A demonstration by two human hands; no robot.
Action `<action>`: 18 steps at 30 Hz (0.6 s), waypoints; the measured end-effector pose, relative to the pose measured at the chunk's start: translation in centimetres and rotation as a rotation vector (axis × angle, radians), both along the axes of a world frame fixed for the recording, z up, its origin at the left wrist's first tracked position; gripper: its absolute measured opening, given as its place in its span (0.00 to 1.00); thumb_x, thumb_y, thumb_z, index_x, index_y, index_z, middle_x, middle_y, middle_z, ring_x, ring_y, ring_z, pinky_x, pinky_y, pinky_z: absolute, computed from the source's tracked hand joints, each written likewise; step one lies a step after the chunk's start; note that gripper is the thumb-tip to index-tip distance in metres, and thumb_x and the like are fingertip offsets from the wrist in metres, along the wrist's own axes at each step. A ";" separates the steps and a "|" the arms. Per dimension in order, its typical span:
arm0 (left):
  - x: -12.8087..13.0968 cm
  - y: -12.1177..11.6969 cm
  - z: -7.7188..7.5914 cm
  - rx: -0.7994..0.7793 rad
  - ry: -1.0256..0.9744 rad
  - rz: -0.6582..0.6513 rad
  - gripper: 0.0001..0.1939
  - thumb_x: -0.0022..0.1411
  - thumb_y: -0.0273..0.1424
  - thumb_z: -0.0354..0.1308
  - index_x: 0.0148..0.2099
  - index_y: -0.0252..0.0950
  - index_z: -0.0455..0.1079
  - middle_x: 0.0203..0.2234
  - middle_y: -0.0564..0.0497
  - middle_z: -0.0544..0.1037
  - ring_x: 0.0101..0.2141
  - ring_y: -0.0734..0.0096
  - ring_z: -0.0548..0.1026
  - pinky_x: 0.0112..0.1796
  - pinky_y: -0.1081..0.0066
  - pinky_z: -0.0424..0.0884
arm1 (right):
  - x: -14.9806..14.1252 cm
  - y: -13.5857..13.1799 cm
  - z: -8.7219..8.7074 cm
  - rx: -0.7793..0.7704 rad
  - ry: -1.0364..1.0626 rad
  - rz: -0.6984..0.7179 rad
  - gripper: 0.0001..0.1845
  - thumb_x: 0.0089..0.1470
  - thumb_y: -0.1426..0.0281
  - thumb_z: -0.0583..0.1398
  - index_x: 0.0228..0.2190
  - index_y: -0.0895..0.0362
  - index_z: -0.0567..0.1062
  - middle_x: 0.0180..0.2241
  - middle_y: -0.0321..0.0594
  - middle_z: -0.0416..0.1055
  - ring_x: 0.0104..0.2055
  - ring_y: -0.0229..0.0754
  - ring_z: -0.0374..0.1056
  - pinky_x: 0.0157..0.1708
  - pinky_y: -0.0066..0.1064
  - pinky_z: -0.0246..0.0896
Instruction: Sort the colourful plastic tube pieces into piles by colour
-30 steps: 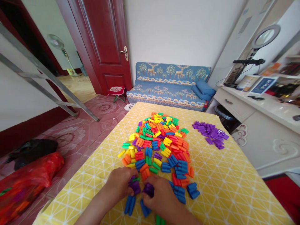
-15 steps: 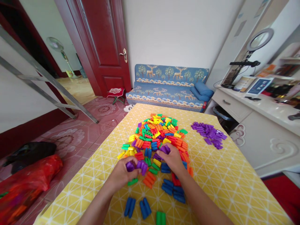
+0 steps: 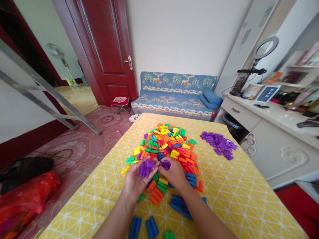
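Over the near side of a mixed heap of coloured plastic tube pieces (image 3: 174,146), my left hand (image 3: 133,181) is turned palm up. Purple tube pieces (image 3: 146,168) rest in it, held by the curled fingers and thumb. Close beside it, my right hand (image 3: 174,172) pinches a smaller purple piece (image 3: 165,164) between thumb and fingers. The two hands nearly touch at the fingertips. Blue pieces (image 3: 152,227) and a green piece (image 3: 169,235) lie nearer to me, and orange pieces (image 3: 156,196) lie just below the hands.
A separate pile of purple pieces (image 3: 220,144) sits at the right of the yellow tablecloth (image 3: 224,199). Past the table stand a blue sofa (image 3: 174,96) and a small red stool (image 3: 120,101). A white cabinet (image 3: 274,132) is at right; a red bag (image 3: 27,196) lies on the floor at left.
Both hands have come together over the heap. My left hand has rotated palm up with its purple pieces; my right hand has moved left and down, still holding purple. The view has shifted slightly.
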State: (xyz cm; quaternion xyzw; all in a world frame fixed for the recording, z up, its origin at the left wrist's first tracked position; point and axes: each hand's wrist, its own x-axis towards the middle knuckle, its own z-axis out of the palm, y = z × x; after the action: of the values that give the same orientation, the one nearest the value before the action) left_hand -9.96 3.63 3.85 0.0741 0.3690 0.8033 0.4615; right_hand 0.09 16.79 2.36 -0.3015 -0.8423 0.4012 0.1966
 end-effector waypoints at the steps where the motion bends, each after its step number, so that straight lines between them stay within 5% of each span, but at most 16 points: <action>1: 0.4 0.4 0.2 0.004 0.057 0.092 0.13 0.58 0.36 0.56 0.43 0.36 0.71 0.42 0.46 0.79 0.50 0.56 0.75 0.53 0.53 0.68 | 0.1 -0.5 -0.1 -0.224 0.158 -0.077 0.13 0.47 0.62 0.63 0.34 0.55 0.74 0.30 0.37 0.72 0.33 0.42 0.68 0.33 0.32 0.64; 4: 2.5 1.5 0.7 -0.067 0.429 0.338 0.12 0.61 0.38 0.54 0.41 0.37 0.71 0.47 0.47 0.76 0.53 0.58 0.71 0.56 0.55 0.65 | 0.1 -3.2 0.3 -0.881 0.568 -0.205 0.22 0.45 0.55 0.65 0.41 0.53 0.72 0.37 0.37 0.73 0.36 0.42 0.70 0.31 0.32 0.67; 7: 4.6 2.2 0.7 -0.208 0.976 0.329 0.13 0.65 0.36 0.50 0.43 0.38 0.74 0.52 0.46 0.73 0.55 0.58 0.68 0.58 0.57 0.60 | 0.1 -6.0 1.1 -1.169 0.833 -0.178 0.22 0.47 0.53 0.64 0.41 0.51 0.72 0.43 0.36 0.73 0.46 0.42 0.69 0.44 0.34 0.67; 12: 5.8 2.3 1.3 -0.281 1.538 0.186 0.24 0.66 0.35 0.46 0.64 0.43 0.61 0.60 0.47 0.66 0.62 0.53 0.58 0.63 0.50 0.42 | 0.3 -7.2 2.4 -1.235 0.962 -0.176 0.26 0.46 0.51 0.63 0.44 0.50 0.72 0.49 0.36 0.72 0.57 0.43 0.63 0.55 0.38 0.60; 18: 6.0 3.0 2.8 -0.383 1.775 0.033 0.35 0.62 0.40 0.53 0.69 0.44 0.49 0.65 0.47 0.58 0.66 0.45 0.42 0.61 0.43 0.26 | 1.2 -6.2 2.1 -1.066 0.909 -0.152 0.28 0.54 0.48 0.52 0.52 0.48 0.69 0.53 0.36 0.69 0.56 0.44 0.64 0.54 0.43 0.61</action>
State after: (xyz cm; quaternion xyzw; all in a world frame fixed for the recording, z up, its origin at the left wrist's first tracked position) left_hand -3.98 6.61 6.69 0.5827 0.7172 0.3823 0.0004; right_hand 1.32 10.56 4.48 -0.2174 -0.3419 0.8306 0.3821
